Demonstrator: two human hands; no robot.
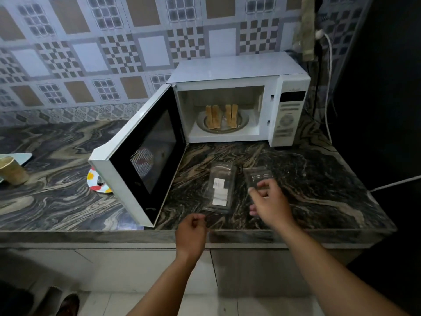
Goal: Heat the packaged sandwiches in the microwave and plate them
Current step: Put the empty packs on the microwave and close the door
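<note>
A white microwave [239, 71] stands at the back of the counter with its door [141, 160] swung wide open to the left. Inside, two sandwiches [222, 116] stand upright on the glass turntable [205, 124]. Two clear plastic sandwich packages lie on the counter in front: one with white labels [219, 188] and one further right [257, 175]. My right hand [270, 204] hovers over the near end of the right package, fingers spread, holding nothing. My left hand [192, 233] is at the counter's front edge, fingers loosely curled, just below the labelled package.
A colourful spotted plate [95, 182] lies partly hidden behind the open door. A brass-coloured cup [12, 171] stands at the far left. White cables [328, 87] run down the right wall and across the counter's right end. The dark marbled counter [319, 179] ends in a front edge.
</note>
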